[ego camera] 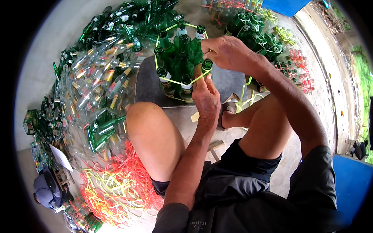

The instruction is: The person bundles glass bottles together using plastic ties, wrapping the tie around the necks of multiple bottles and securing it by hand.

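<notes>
Several green glass bottles point(182, 56) stand upright in a close cluster on a low dark board point(230, 84) before my knees. A yellow-green plastic strap point(174, 81) runs around the outside of their necks. My left hand point(206, 96) grips the front right bottle point(207, 64) just below its neck, with the strap passing over the bottle's neck. Above and to the right, my right hand point(230, 54) has its fingers bent together beside the cluster, pinched at the strap; the fingertips are partly hidden. A loose end of strap point(247, 84) hangs at the board's right side.
Loose clear bottles point(102, 75) and green bottles point(148, 17) lie heaped at the left and back. Red and yellow straps point(116, 186) are piled at lower left. Strapped bottle bundles point(265, 40) stand at upper right. Another person point(46, 188) is at far lower left.
</notes>
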A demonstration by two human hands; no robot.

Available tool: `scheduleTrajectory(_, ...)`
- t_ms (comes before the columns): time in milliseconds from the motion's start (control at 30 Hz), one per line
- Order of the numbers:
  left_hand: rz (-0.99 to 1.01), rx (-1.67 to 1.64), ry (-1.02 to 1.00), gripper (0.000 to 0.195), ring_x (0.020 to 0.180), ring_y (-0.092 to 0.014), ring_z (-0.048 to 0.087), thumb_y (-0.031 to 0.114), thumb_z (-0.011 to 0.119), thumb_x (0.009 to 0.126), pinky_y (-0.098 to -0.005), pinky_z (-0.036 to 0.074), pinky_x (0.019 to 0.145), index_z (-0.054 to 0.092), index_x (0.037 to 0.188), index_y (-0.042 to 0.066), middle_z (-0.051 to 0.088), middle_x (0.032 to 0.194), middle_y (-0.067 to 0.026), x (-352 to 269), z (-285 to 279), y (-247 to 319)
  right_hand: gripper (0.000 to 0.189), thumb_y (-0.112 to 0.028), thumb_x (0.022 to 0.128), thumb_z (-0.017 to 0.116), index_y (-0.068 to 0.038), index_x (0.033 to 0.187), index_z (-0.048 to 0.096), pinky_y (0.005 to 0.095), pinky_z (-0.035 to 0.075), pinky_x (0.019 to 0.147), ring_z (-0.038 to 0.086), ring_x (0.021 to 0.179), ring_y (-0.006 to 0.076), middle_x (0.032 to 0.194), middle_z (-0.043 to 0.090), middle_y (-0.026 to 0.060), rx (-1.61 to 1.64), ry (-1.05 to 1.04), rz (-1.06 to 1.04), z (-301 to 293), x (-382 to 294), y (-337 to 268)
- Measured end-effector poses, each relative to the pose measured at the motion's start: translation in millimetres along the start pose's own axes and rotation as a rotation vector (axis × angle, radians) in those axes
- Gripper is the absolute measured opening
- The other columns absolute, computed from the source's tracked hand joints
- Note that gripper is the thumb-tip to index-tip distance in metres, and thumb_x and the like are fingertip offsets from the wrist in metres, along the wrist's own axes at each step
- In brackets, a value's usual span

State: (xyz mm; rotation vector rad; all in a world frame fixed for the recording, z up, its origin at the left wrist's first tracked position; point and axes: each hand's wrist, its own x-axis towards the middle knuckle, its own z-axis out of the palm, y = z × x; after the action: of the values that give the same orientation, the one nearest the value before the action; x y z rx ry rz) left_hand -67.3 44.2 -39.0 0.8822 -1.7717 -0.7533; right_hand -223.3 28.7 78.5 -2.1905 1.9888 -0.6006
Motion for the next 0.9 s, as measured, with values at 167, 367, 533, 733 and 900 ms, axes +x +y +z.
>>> scheduleTrajectory(167,-0.135,-0.054,-0.074,0.043,0.114,-0.048,0.067,0.002,0.060,0.105,-0.0480,0.057,0.092,0.052,0.146,-0.005,0.065,0.132,-0.0303,0,0,3,0.008,-0.013,0.096,0.069,-0.007,0.096,0.064,0.0514,0.053,0.062,0.069,0.075,0.0444,0.076,0.066,0.0197,0.052,0.177,0.152,19,-26,-1)
scheduleTrajectory(367,-0.124,-0.073,-0.023,0.043,0.115,-0.042,0.071,0.007,0.062,0.107,-0.0436,0.058,0.096,0.054,0.145,-0.011,0.068,0.130,-0.0328,-7,5,-6,0.011,-0.013,0.099,0.063,-0.005,0.106,0.060,0.0576,0.052,0.062,0.068,0.071,0.0485,0.072,0.065,0.0247,0.188,0.305,0.374,40,-49,-26)
scheduleTrajectory(533,-0.071,-0.137,0.005,0.050,0.111,-0.035,0.072,0.005,0.066,0.104,-0.0407,0.057,0.097,0.051,0.149,-0.011,0.071,0.128,-0.0268,-9,11,-21,0.018,-0.018,0.101,0.060,-0.001,0.106,0.056,0.0605,0.053,0.063,0.068,0.069,0.0496,0.071,0.067,0.0265,0.217,0.264,0.523,38,-56,-48)
scheduleTrajectory(733,-0.823,-1.166,-0.038,0.044,0.095,-0.010,0.056,0.043,0.050,0.114,-0.0314,0.050,0.088,0.060,0.140,0.008,0.055,0.097,0.0018,3,0,19,0.018,-0.016,0.097,0.062,-0.002,0.106,0.054,0.0590,0.054,0.062,0.070,0.070,0.0480,0.072,0.068,0.0247,0.236,0.270,0.569,46,-72,-58)
scheduleTrajectory(900,-0.881,-1.239,-0.118,0.044,0.108,-0.013,0.061,0.041,0.053,0.114,-0.0339,0.050,0.098,0.058,0.142,0.007,0.062,0.115,-0.0026,5,-6,25,0.014,-0.016,0.098,0.062,-0.005,0.102,0.053,0.0596,0.053,0.061,0.069,0.070,0.0487,0.071,0.068,0.0237,0.283,0.327,0.559,53,-75,-58)
